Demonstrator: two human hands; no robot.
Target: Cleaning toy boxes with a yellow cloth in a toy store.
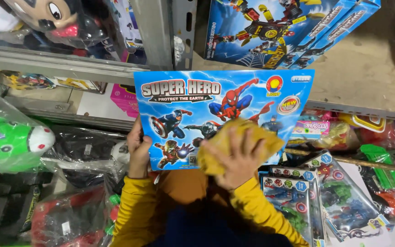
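The left hand (138, 151) grips the lower left edge of a flat blue toy box (220, 116), thumb on the printed front, remaining fingers hidden behind. The box is held upright in front of the metal shelving (69, 71), clear of any shelf surface, its front showing cartoon costumed figures. The right hand (238, 160) is spread wide, palm pressed on a yellow cloth (241, 137); the cloth lies flat against the lower right part of the box front. Both forearms wear yellow sleeves (133, 210).

Surroundings: a second blue toy box (270, 32) with a robot-like figure lies on the upper shelf, behind and above the held box, near the shelf's front edge. A green plastic-wrapped toy (10, 142) sits at the left edge of the lower shelf. Blister-packed action figures (325, 192) lie at lower right, just beside the right forearm. A grey shelf upright (161, 32) stands above the held box.
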